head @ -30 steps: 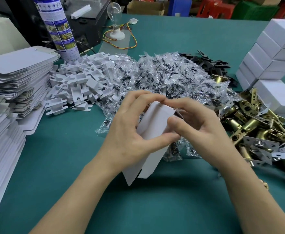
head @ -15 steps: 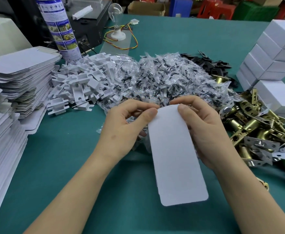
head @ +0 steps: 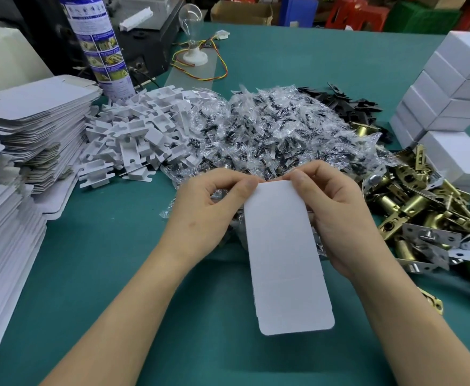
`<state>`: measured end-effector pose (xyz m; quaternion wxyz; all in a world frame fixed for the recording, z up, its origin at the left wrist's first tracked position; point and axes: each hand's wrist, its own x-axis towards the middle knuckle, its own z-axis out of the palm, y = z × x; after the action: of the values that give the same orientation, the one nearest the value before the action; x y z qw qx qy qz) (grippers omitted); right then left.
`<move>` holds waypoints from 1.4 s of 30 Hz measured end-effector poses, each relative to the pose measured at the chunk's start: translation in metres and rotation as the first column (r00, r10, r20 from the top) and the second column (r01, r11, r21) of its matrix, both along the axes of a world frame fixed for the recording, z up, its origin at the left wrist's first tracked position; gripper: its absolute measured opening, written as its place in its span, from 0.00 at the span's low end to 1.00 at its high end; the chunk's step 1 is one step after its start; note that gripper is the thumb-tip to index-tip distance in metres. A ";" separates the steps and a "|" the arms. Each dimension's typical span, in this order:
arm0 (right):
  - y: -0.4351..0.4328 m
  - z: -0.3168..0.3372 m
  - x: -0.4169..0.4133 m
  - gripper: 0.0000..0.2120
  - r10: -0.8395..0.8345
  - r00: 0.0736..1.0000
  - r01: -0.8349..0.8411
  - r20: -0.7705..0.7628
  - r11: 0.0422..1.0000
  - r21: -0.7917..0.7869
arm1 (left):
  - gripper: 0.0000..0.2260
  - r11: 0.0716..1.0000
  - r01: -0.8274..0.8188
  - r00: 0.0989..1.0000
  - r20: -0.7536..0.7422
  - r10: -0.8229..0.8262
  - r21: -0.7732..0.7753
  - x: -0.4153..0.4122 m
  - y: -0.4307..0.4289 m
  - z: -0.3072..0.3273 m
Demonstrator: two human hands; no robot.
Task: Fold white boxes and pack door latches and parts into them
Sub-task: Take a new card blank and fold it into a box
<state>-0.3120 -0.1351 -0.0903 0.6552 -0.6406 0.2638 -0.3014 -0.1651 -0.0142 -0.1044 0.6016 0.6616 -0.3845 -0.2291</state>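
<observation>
The open room is along the near edge of the table [head: 111,288], a bare green stretch between the tall stacks of flat box blanks [head: 30,126] at the left edge and the heap of brass door latches [head: 423,215] on the right. Across the middle the table is crowded: a pile of white cardboard inserts [head: 133,135], then a wide mound of small clear screw bags [head: 272,129], then black strike plates [head: 350,104] behind the latches. Folded white boxes [head: 456,87] are stacked at the right edge, and a spray can [head: 100,43] stands at the far left corner with a bare light bulb [head: 190,15] beside it.

Both hands work just in front of the screw bags. The left hand [head: 208,210] pinches the far left corner of a flat white box blank [head: 283,260] between thumb and forefinger, its other fingers curled under. The right hand [head: 336,215] has its thumb on top of the far right corner and its fingers tucked behind the card.

The blank runs from the fingertips toward the near edge, between the two wrists, with its rounded end over the bare green. Whether that end touches the table I cannot tell.
</observation>
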 end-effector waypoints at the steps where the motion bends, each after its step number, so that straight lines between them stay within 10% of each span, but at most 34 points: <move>1: -0.001 0.000 0.000 0.08 -0.006 1.000 0.006 0.003 1.000 0.007 | 0.07 1.000 0.007 1.000 0.002 -0.007 0.013 0.000 0.000 -0.001; 22: -0.006 0.001 -0.006 0.12 0.089 0.995 -0.087 -0.039 0.995 0.043 | 0.10 0.997 0.041 0.983 -0.180 -0.030 0.058 0.000 0.000 0.002; 29: -0.008 0.004 -0.012 0.25 0.184 0.966 -0.260 -0.184 0.723 -0.640 | 0.12 0.993 -0.077 0.953 -0.287 0.101 0.094 0.014 0.007 0.009; 37: -0.013 0.000 -0.012 0.16 0.221 0.970 -0.243 -0.107 0.920 -0.308 | 0.25 0.991 -0.134 0.990 0.043 0.135 -0.011 0.014 0.008 0.008; 42: -0.018 0.000 -0.019 0.23 0.375 0.910 -0.410 -0.175 0.877 -0.250 | 0.33 0.941 0.266 0.963 0.010 -0.270 -0.207 0.012 0.015 0.013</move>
<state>-0.3313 -0.1532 -0.0907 0.5875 -0.7844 0.1222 -0.1570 -0.1530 0.0007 -0.0910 0.6339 0.5349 -0.4870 -0.2735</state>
